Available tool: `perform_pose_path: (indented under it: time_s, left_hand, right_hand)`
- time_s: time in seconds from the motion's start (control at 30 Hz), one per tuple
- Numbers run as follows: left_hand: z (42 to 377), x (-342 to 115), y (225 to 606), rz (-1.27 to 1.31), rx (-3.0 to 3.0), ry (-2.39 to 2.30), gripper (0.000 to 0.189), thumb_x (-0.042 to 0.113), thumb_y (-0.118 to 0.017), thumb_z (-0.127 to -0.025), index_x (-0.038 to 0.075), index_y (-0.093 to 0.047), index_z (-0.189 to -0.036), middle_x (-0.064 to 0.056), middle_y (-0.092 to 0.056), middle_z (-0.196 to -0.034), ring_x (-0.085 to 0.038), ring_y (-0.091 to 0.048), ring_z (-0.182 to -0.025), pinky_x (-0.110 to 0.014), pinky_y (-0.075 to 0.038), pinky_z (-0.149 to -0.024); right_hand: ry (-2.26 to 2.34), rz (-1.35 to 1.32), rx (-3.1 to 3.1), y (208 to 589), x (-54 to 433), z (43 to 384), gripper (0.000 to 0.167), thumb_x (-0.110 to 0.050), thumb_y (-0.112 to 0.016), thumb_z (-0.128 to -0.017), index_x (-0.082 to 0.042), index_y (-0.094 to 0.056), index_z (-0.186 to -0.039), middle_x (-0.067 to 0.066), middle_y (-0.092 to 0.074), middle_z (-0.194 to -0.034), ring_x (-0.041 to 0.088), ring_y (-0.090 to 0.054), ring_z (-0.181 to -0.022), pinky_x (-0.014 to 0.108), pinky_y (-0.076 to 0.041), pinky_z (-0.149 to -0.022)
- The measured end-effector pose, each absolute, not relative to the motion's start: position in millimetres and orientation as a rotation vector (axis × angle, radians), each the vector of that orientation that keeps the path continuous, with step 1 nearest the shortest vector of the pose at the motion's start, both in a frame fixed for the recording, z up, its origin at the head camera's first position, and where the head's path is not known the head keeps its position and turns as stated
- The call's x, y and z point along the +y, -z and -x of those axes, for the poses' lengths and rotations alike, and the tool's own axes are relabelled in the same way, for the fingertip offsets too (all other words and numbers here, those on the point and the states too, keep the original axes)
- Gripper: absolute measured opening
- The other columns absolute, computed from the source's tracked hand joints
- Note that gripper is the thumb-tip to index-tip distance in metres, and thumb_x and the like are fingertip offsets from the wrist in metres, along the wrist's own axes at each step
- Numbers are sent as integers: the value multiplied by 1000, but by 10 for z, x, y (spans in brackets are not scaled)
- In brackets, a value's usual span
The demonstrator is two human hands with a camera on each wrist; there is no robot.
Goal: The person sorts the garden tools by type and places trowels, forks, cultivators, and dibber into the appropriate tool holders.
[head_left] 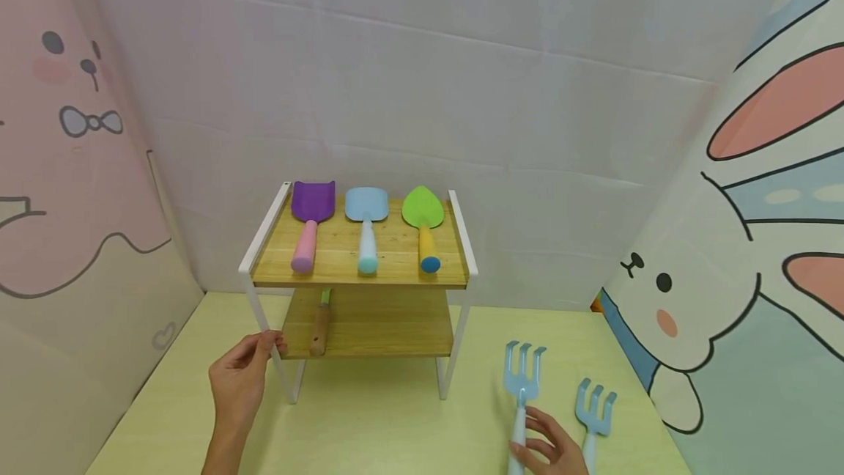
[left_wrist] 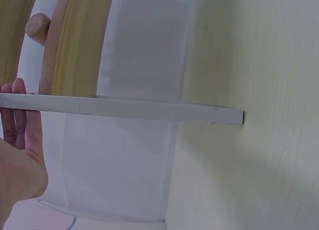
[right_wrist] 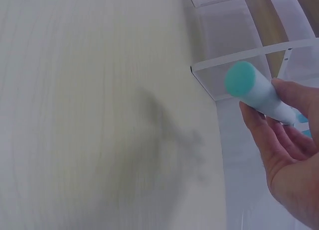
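My right hand [head_left: 554,447] holds a light blue toy hand rake [head_left: 521,387] by its handle, prongs pointing away. In the right wrist view the handle's teal end cap [right_wrist: 239,79] sticks out past the thumb and fingers, raised over the table. A second light blue rake [head_left: 596,420] lies just right of that hand. At the left, my left hand [head_left: 240,372] grips the white front leg [left_wrist: 139,108] of a two-tier wooden shelf [head_left: 389,270]. The left wrist view shows the fingers behind the leg; the thumb is hidden there.
On the top tier lie a purple shovel [head_left: 313,201] with a pink handle, a light blue shovel [head_left: 366,204] and a green trowel [head_left: 423,207]. A wooden-handled tool [head_left: 319,328] lies on the lower tier. Printed curtains [head_left: 428,94] surround the pale yellow table [head_left: 369,424].
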State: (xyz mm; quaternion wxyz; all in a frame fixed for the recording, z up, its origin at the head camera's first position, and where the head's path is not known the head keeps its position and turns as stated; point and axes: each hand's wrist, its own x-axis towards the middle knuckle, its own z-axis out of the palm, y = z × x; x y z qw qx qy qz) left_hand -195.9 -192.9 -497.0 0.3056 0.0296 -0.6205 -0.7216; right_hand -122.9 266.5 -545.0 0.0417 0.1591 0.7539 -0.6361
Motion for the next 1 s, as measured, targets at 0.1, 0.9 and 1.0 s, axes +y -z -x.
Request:
perform_pose_path:
  time_s: [0.1, 0.9, 1.0]
  left_hand:
    - [1960, -1931, 4973, -83, -1648, 1902, 14, -5, -67, -97, -17, -72, -96, -7, -77, -80, -12, -75, -72, -19, -59, -74]
    - [1967, -1924, 4975, -108, -1666, 1878, 14, -4, -67, -97, -16, -73, -95, -6, -76, -79, -11, -75, -70, -18, -59, -73]
    - [1963, -1922, 4970, -114, -1674, 1877, 14, -3, -67, -98, -15, -73, -95, -5, -76, -79, -11, -75, -70, -18, -59, -73]
  right_hand:
    - [2002, -473, 2249, 5432, 2634, 1192, 75, -8, -88, -82, 3, -50, -145, 20, -62, -130, 26, -70, -99, 35, -61, -78]
    - [2061, -255, 2179, 5147, 2344, 953, 75, -10, -84, -85, 7, -44, -146, 24, -55, -134, 27, -69, -105, 38, -61, -83]
    - [2060, -193, 2179, 5118, 2312, 939, 74, -11, -84, -87, 8, -43, -146, 24, -55, -134, 26, -69, -105, 39, -61, -83]
